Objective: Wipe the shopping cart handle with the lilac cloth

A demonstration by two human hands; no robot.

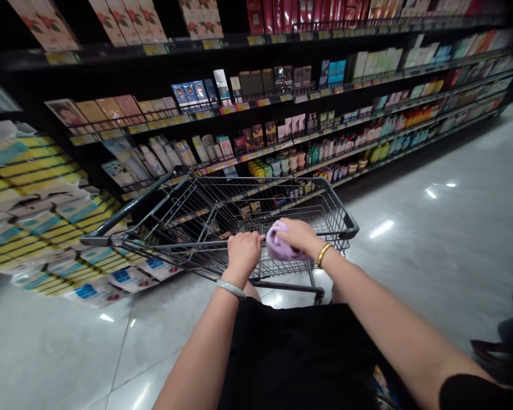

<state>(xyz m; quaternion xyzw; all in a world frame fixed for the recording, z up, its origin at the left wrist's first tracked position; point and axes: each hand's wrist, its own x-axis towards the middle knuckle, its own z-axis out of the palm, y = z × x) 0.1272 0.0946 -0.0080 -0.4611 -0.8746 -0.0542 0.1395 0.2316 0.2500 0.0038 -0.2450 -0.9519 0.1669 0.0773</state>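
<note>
I see left hand [243, 251] clamped fully round the grey metal handle bar [183, 245] of the black wire shopping cart [325, 183]. Right hand [300, 233] is just beside it, fingers curled over a crumpled lilac cloth [280, 249], which is pressed on the same bar between both hands. Stocked black store shelves [282, 102] stand beyond the cart.

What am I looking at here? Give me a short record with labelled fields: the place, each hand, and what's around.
place: shop aisle with a glossy grey floor
left hand: closed around the cart handle
right hand: holds a purple cloth at the handle
cart: wire shopping cart, just ahead of the person
wrists: pale bangle on the left, gold bracelet on the right
surroundings: dark shelves of boxes and bottles; stacked yellow-and-blue packs at the left
</note>
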